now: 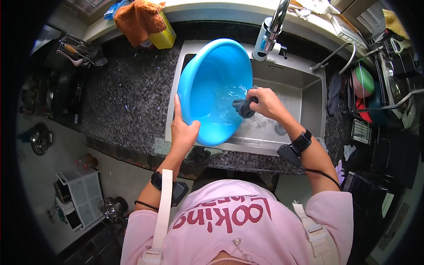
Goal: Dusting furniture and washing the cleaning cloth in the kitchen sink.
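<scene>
A blue plastic basin (207, 86) is tipped on its side over the left part of a stainless steel sink (313, 89), its mouth turned to the right. My left hand (184, 131) grips the basin's near left rim, thumb over the edge. Some clear water lies in the basin and runs out over its right rim. A wet dark grey cloth (244, 107) is bunched in my right hand (266, 102), held at that lower rim. Water wets the sink floor near the drain (280, 128).
A chrome faucet (275, 25) rises behind the sink, and a thin curved spout (347, 49) stands at its back right corner. An orange towel (139, 20) hangs over a yellow box (165, 33) at the back left. Right of the sink is a dish rack (381, 107) with dishes. Speckled dark countertop (132, 92) extends left.
</scene>
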{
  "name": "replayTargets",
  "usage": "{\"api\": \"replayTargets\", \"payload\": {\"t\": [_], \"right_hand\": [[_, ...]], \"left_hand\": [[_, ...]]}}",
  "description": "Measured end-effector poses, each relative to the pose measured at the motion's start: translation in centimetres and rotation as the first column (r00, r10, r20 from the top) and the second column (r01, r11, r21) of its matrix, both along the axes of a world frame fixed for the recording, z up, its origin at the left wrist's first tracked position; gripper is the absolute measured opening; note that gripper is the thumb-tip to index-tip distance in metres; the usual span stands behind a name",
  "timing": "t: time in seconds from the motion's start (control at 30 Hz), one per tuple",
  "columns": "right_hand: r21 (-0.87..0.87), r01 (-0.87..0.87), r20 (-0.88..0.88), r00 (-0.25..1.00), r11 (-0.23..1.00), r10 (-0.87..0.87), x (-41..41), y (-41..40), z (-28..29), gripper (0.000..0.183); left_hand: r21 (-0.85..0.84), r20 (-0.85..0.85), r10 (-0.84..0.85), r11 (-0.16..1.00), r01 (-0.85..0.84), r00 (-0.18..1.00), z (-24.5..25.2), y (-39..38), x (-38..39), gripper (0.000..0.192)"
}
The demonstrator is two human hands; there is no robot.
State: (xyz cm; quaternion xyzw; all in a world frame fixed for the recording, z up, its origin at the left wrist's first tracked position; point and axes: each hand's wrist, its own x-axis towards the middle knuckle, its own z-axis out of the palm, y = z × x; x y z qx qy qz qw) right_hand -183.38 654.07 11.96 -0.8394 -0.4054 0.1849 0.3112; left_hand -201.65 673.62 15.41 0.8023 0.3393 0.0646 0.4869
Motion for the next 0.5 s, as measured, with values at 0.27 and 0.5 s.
{"api": "replayTargets", "payload": {"t": [0.27,0.5], "right_hand": [[0.194,0.207,0.007,0.977,0.959,-0.212,0.0,-1.7,5.7,0.018],[0.287,0.204,0.051,0.972,0.936,-0.228,0.3,-1.4,5.9,0.017]], "left_hand": [[0.388,0.179,-0.110,0.921,0.032,0.978,-0.7,-0.5,0.3,0.086],[0.541,0.122,-0.138,0.840,0.050,0.983,-0.9,-1.4,0.1,0.084]]}}
